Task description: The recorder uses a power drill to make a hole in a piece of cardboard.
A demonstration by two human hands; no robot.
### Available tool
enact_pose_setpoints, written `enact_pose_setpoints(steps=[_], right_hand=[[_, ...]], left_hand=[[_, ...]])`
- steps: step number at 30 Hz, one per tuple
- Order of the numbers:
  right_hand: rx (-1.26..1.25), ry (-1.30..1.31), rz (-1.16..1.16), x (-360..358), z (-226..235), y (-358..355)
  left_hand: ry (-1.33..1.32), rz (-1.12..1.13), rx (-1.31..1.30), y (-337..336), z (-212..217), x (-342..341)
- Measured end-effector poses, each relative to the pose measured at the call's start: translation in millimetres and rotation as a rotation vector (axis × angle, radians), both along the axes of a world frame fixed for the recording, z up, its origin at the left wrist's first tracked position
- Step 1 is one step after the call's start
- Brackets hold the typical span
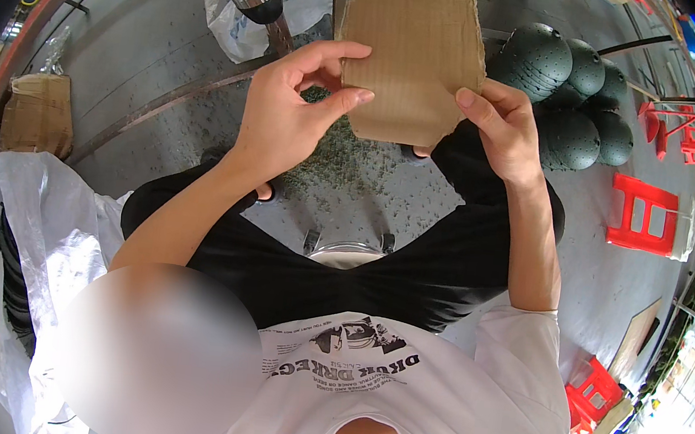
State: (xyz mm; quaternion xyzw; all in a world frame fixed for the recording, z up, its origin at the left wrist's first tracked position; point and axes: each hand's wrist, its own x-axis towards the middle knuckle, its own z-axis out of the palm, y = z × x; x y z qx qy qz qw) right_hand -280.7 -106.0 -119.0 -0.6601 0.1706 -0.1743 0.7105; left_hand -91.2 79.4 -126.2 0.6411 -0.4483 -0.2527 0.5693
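White T-shirt cloth (447,400) with a dark printed graphic fills the lower middle of the frame, closest to the lens, above black trousers (409,275).

Higher up, at upper centre, both hands hold a piece of brown corrugated cardboard (414,45) upright over the grey floor (614,282). The left hand (286,116) pinches the sheet's lower left corner between thumb and forefinger, the other fingers curled behind. The right hand (503,128) pinches the lower right edge, thumb on the front face, fingers hidden behind.

The sheet looks light and fairly stiff along its flutes, though it would likely crease if bent across them. Its top and bottom edges are ragged and torn, so the firmest hold is probably on the straighter side edges, where the hands are now.

A drill chuck (261,1) hangs in the upper left, with green shavings (345,161) strewn on the floor below the sheet. Dark green dimpled balls (580,98) cluster at the upper right. Red plastic stools (643,216) lie at the right edge. A closed brown carton (38,113) sits at the left edge, and crumpled white plastic bags (46,226) spread along the lower left.
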Motion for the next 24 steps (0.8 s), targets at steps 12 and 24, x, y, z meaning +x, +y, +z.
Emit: enact_pose_setpoints(steps=[12,24], right_hand=[[-0.056,-0.041,-0.025,-2,-1,-1],[-0.786,0.073,0.018,11,-6,12]], left_hand=[[-0.468,0.079,0.021,3,-4,8],[-0.137,-0.168,0.194,-6,11,4]])
